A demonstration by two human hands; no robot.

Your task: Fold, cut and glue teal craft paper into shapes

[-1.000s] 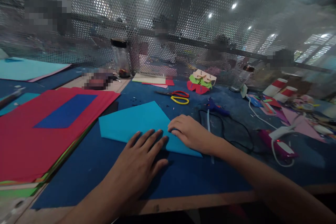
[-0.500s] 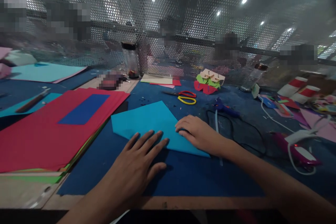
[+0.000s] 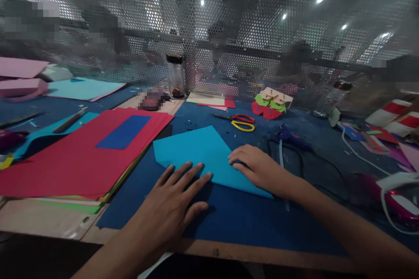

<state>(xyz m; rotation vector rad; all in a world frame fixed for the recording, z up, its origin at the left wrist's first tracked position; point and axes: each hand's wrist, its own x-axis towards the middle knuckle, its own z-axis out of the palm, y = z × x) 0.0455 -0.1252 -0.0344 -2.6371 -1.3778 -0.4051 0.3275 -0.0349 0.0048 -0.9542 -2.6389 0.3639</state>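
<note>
A folded sheet of bright blue paper lies on the dark blue table cover in front of me. My left hand is open and spread, its fingertips on the near edge of the sheet. On the sheet's right part rests my right hand, its fingers curled together with the thumb beneath. A small dark patch shows between that thumb and the fingers; whether it is a held thing or shadow I cannot tell. Beyond the paper lie scissors with red and yellow handles.
Left, a stack of red paper carries a dark blue rectangle. To the right are a blue glue gun, a purple glue gun with a white cord, and paper scraps. A jar stands by the perforated metal screen.
The view has turned slightly left, so the table's things sit farther right. Both hands keep nearly the same places on the blue paper.
</note>
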